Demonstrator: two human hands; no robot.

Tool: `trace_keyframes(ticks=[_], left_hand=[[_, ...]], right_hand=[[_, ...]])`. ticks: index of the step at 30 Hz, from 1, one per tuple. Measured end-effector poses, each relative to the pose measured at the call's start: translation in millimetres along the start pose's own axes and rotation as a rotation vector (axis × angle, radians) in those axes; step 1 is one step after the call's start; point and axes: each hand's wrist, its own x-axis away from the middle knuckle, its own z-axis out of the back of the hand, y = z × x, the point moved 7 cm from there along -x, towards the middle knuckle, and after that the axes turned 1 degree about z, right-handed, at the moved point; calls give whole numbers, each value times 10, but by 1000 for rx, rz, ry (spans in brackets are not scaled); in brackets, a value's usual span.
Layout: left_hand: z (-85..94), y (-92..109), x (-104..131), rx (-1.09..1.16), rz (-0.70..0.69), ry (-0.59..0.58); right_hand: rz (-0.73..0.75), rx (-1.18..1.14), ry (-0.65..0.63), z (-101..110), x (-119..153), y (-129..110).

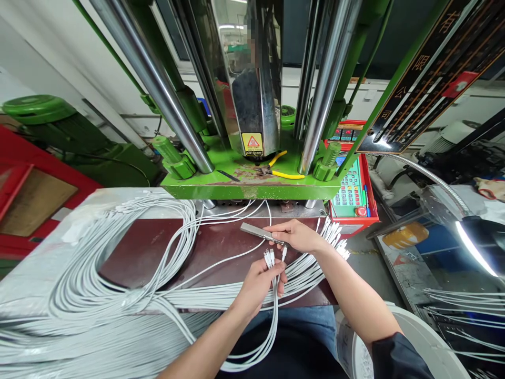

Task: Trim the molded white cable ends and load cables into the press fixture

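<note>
My left hand [257, 284] is closed around several white cables [275, 316], whose small connector ends [269, 257] stand up above the fingers. Just above it, my right hand [298, 236] grips a flat grey metal bar [256, 230], which points to the left. One white connector [284, 252] rises apart from the others, close under the right fingers; whether it touches the bar I cannot tell. Beside and behind my hands, a thick bundle of white cables [221, 296] runs across the brown board [145, 247], its connector ends [333, 237] fanned out at the right.
A green press [252, 190] with steel columns stands in front. Yellow-handled cutters [288, 175] lie on its bed. To the right are a red-framed control panel [349, 184] and a lit lamp [475, 247]. A white bucket [410, 326] stands at lower right.
</note>
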Motion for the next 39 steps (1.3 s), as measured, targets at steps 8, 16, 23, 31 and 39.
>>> trace_keyframes(ticks=[8, 16, 23, 31, 39], left_hand=[[-9, -3, -6, 19, 5, 18], [24, 21, 25, 190, 40, -10], [42, 58, 20, 134, -8, 69], [41, 130, 18, 59, -52, 85], [117, 68, -18, 87, -34, 181]], right_hand=[[50, 153, -36, -31, 30, -100], [-32, 2, -24, 56, 13, 12], [-20, 14, -65, 50, 12, 38], [14, 121, -77, 46, 24, -22], [-20, 164, -54, 24, 5, 27]])
